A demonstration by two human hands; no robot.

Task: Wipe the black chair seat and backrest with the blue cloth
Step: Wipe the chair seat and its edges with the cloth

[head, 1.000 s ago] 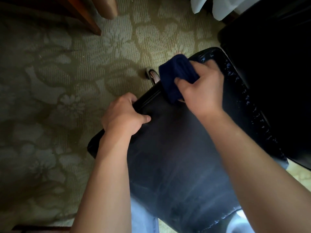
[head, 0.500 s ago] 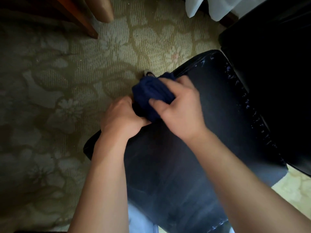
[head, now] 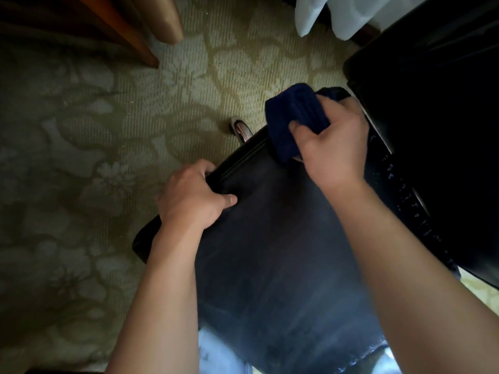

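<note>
The black chair seat (head: 275,255) fills the lower middle, worn and cracked along its right side. Its black backrest (head: 442,125) rises dark at the right. My right hand (head: 334,147) grips the bunched dark blue cloth (head: 294,117) and presses it on the seat's far left corner, close to the backrest. My left hand (head: 191,198) clamps the seat's left edge, thumb on top and fingers curled under the rim. Both forearms reach in from the bottom.
Patterned green carpet (head: 94,157) surrounds the chair on the left. A chrome chair leg (head: 240,130) pokes out under the seat edge. Wooden furniture legs (head: 129,31) stand at the top left, and white fabric (head: 337,14) hangs at the top right.
My right hand slid the cloth along the seat's left edge toward my left hand, then back to the far corner by the backrest. The left hand kept its grip on the edge.
</note>
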